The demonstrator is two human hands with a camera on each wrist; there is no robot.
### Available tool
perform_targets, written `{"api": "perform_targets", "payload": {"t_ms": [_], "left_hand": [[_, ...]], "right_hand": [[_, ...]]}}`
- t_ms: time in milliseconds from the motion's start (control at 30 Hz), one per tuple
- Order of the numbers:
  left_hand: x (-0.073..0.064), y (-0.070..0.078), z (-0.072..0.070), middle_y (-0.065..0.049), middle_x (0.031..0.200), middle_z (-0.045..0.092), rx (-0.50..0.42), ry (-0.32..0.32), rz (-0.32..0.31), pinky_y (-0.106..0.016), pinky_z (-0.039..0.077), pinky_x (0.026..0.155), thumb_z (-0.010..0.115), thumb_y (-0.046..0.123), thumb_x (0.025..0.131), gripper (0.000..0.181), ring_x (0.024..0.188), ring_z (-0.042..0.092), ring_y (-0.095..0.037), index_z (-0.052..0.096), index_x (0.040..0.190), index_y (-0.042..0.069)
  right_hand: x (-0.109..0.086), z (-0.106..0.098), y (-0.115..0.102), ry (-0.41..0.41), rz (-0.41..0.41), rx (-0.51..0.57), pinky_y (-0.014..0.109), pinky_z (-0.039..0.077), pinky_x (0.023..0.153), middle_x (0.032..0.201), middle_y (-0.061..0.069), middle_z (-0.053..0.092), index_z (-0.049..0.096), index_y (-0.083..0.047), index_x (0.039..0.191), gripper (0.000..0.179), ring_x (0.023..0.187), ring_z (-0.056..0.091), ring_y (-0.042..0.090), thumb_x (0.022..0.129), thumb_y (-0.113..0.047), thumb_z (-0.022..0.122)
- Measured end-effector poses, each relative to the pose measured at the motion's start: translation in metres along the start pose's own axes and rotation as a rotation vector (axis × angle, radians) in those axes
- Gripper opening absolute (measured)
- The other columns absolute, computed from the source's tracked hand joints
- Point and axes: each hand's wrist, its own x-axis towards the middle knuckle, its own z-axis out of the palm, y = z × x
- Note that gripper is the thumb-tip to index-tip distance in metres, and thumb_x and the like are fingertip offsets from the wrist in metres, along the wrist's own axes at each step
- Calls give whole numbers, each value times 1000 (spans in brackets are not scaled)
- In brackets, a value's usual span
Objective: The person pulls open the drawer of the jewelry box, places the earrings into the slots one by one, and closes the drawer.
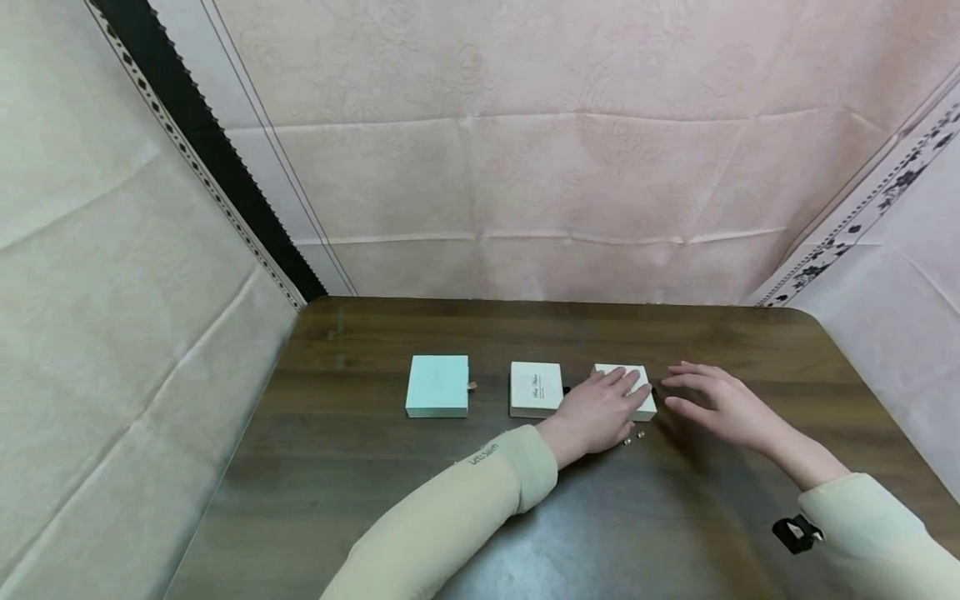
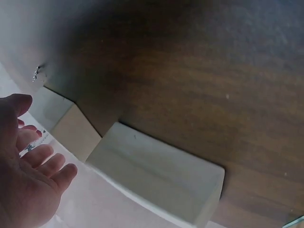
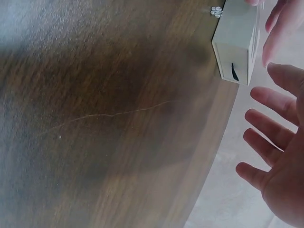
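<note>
My left hand [image 1: 596, 412] lies over a small white box [image 1: 643, 408], its fingers spread across the lid and hiding much of it. To the right, my right hand [image 1: 723, 408] hovers just off that box with loosely extended fingers, holding nothing. A black ribbon tab [image 3: 234, 72] shows on the end of the box that faces it. Close to the box's near side lie two tiny shiny pieces [image 1: 633, 438]; in the right wrist view one sparkling piece [image 3: 216, 12] looks flower-shaped. Left of my left hand stands another white box [image 1: 536, 387] with dark lettering.
A turquoise box [image 1: 438, 387] with a small tan tab sits farther left in the same row. All of them stand on a dark wooden table [image 1: 337, 475]. Pale patterned cloth [image 1: 562, 183] hangs behind the table and along both sides.
</note>
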Motion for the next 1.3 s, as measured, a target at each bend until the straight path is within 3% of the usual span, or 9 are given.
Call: {"api": "perform_targets", "payload": {"t_ms": [333,467,633,1067,1300], "left_hand": [[2,3,7,3,172,36,21,-18,6,-32,34,126,53,49,111,62,158,35,-15,38,168,28],[3,0,10,5,169,42,41,33,14,-30,39,123,53,38,113,53,155,41,-14,43,165,30],[3,-5,12,6,167,46,68,78,32,-26,41,120,44,21,116,49,153,44,-12,46,164,34],[0,-10,19,6,168,45,95,114,61,-25,42,119,46,21,115,52,154,43,-12,43,165,36],[-1,-10,19,5,168,44,96,116,65,-27,40,121,47,20,115,54,155,41,-13,41,166,36]], "right_hand": [[7,5,8,-68,53,15,73,41,107,141,30,64,77,0,123,28,136,52,55,101,-17,75],[12,9,12,-77,43,14,72,42,107,139,30,65,77,0,123,27,134,54,55,101,-15,75],[18,12,12,-71,16,27,72,43,106,137,30,66,78,1,121,25,133,55,56,99,-11,76],[24,17,13,-99,15,49,73,41,108,138,30,66,79,-3,112,14,137,51,56,100,-10,75],[28,21,14,-67,-14,46,72,43,105,133,29,68,78,-8,102,5,132,55,56,98,-7,77]]}}
